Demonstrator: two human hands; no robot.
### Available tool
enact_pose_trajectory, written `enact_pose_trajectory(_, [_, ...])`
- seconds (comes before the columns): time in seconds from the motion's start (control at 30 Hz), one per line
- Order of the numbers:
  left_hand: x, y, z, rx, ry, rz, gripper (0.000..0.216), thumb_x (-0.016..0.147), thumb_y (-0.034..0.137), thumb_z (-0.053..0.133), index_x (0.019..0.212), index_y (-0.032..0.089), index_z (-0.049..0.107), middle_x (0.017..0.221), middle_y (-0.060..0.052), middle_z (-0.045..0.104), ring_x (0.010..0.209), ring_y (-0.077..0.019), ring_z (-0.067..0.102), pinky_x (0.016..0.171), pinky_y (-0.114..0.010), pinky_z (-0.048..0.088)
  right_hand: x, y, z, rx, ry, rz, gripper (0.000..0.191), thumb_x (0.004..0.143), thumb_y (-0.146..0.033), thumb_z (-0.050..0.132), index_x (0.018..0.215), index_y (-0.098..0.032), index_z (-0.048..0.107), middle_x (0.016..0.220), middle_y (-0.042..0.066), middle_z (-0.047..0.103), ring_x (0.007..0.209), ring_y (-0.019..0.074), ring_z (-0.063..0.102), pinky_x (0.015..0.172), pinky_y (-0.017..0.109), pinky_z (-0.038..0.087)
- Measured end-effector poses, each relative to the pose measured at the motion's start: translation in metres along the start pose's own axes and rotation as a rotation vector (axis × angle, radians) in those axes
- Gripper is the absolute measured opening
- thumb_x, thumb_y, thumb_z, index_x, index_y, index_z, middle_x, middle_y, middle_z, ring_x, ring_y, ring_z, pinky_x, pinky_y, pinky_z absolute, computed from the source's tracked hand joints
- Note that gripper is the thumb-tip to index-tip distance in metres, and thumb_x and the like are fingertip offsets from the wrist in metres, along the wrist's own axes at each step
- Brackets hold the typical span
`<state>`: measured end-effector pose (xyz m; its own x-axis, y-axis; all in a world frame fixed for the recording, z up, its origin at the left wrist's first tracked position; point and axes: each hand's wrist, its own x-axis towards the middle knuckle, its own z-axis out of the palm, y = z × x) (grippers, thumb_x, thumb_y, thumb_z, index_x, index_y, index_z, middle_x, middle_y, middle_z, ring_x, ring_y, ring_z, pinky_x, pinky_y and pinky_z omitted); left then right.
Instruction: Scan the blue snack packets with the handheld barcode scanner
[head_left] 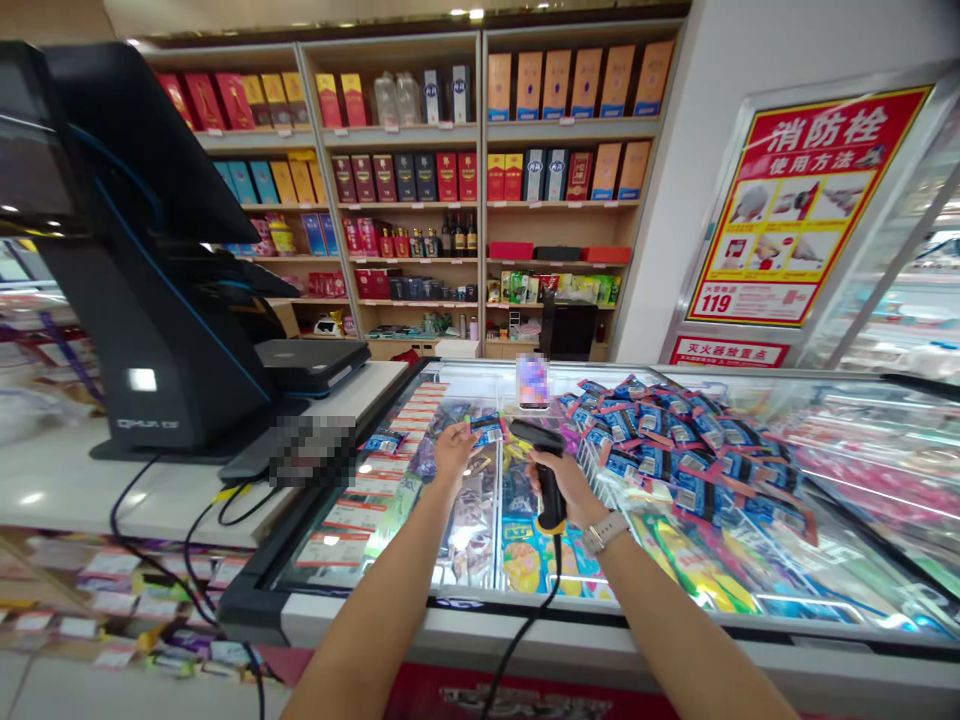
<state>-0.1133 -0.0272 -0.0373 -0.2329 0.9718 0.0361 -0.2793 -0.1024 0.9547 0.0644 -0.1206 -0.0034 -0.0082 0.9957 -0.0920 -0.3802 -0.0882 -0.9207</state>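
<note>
Nearest us, a glass-topped freezer (465, 610) spans the foreground, its lid strewn with a heap of blue packets (675, 450) to the right. Above the glass, our right hand (566, 485) closes around a black scanner (546, 470), cord trailing toward us. Just beside it, our left hand (452, 447) pinches a small blue packet (486, 429) before the scanner's head. Left stands a till (142, 290) on the counter; beyond, shelves (480, 200) of boxes.

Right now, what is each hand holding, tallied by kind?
Small blue packets: 1, in the left hand, packet
Barcode scanners: 1, in the right hand, scanner
Total: 2
</note>
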Motion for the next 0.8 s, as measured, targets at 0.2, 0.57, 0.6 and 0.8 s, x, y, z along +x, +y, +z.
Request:
enact_pose_trajectory(0.2, [0.013,0.040,-0.075,0.184,0.148,0.160,0.030,0.067,0.023,0.077,0.094,0.016,0.067,0.073,-0.002,0.070,0.078,-0.0202,0.069,0.072,-0.035,0.059,0.020,0.012,0.075,0.478,-0.024,0.117,0.005,0.072,-0.018,0.067,0.070,-0.017,0.063,0.078,0.008,0.073,0.077,0.0176,0.071,0.069,0.025,0.056])
enact_pose_trajectory(0.57, [-0.019,0.075,-0.182,0.949,0.269,0.436,0.028,0.071,0.002,0.063,0.092,0.018,0.074,0.096,-0.010,0.073,0.096,-0.0246,0.066,0.094,-0.038,0.048,0.035,0.093,0.191,0.465,-0.112,0.344,0.012,0.075,-0.027,0.068,0.069,-0.020,0.061,0.084,0.008,0.073,0.085,0.0172,0.071,0.074,0.024,0.056])
enact_pose_trajectory(0.6, [-0.021,0.076,-0.180,1.014,0.265,0.466,0.030,0.072,0.002,0.062,0.094,0.018,0.074,0.100,-0.010,0.072,0.099,-0.0243,0.065,0.096,-0.037,0.047,0.035,0.096,0.193,0.464,-0.096,0.343,0.012,0.074,-0.027,0.068,0.069,-0.020,0.061,0.084,0.008,0.073,0.086,0.0173,0.071,0.074,0.025,0.056])
enact_pose_trajectory(0.8, [-0.024,0.077,-0.147,1.128,0.096,0.588,0.030,0.076,0.004,0.059,0.098,0.019,0.073,0.104,-0.009,0.067,0.102,-0.0224,0.062,0.097,-0.036,0.046,0.030,0.081,0.174,0.557,-0.092,0.284,0.003,0.073,-0.022,0.065,0.071,-0.021,0.063,0.086,0.008,0.074,0.092,0.0194,0.071,0.078,0.028,0.057])
